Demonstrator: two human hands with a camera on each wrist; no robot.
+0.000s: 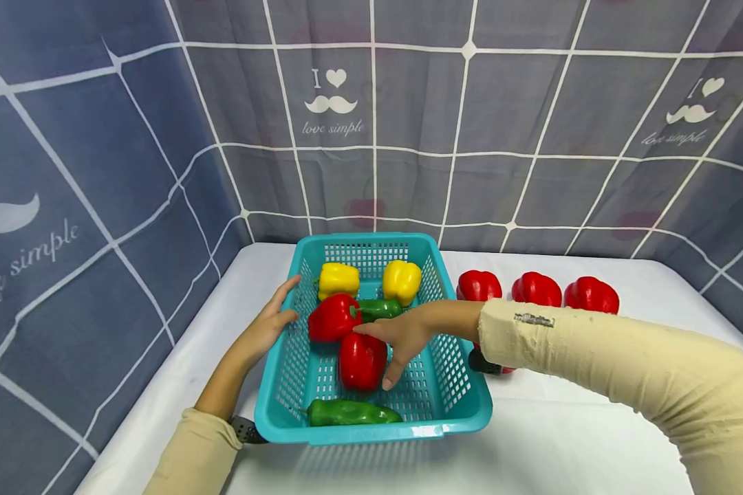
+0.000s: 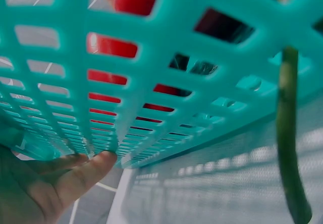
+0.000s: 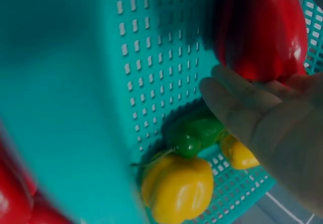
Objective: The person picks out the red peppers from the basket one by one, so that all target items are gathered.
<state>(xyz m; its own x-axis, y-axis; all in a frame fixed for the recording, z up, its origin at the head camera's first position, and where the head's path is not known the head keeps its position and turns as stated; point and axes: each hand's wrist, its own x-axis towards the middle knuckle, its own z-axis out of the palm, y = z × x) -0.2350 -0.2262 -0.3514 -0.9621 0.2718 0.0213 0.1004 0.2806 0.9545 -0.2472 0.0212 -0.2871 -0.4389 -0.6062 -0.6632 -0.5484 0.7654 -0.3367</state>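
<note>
A turquoise plastic basket stands in front of me. My left hand rests against its left side, fingers extended along the perforated wall. Inside the basket my right hand is at a red bell pepper, its fingers fairly straight and beside the pepper in the right wrist view. Another red bell pepper lies just behind it. Farther back are a green pepper and two yellow bell peppers. A long green pepper lies along the front wall.
Right of the basket, three red bell peppers form a row on the white tabletop. More red shows below my right forearm, mostly hidden. A green stem pokes through the basket wall. Grey checked cloth hangs behind and at both sides.
</note>
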